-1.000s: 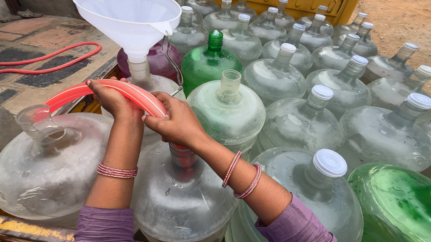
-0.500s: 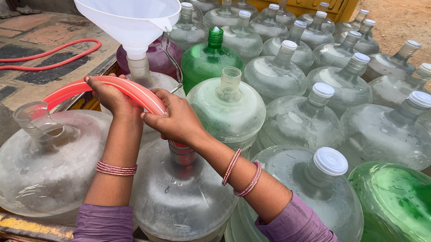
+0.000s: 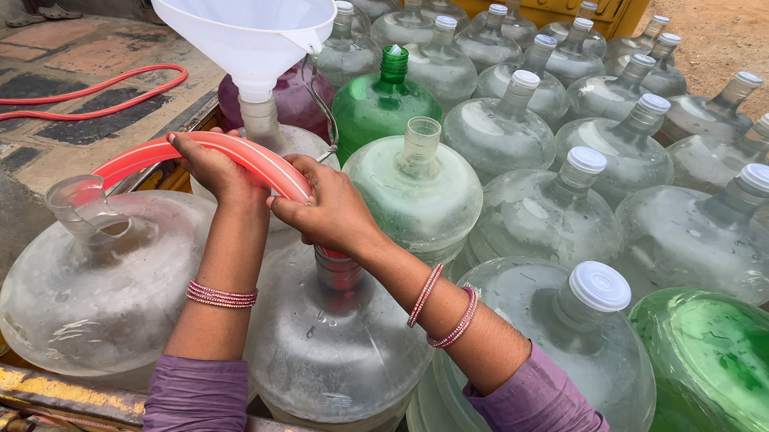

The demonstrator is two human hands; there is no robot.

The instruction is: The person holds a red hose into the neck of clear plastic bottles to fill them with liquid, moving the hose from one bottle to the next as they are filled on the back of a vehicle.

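Gripping fingers of left hand [image 3: 215,168] and right hand [image 3: 332,212] around glossy red ribbed hose [image 3: 250,155] above clear rounded jug [image 3: 330,350].

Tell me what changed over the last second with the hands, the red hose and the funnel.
Hardly anything moved. Both hands keep the same grip on the red hose: the left hand on its arch, the right hand where it bends down into the neck of the clear jug below. The white funnel stays seated in the jug behind. Only the view shifted slightly.
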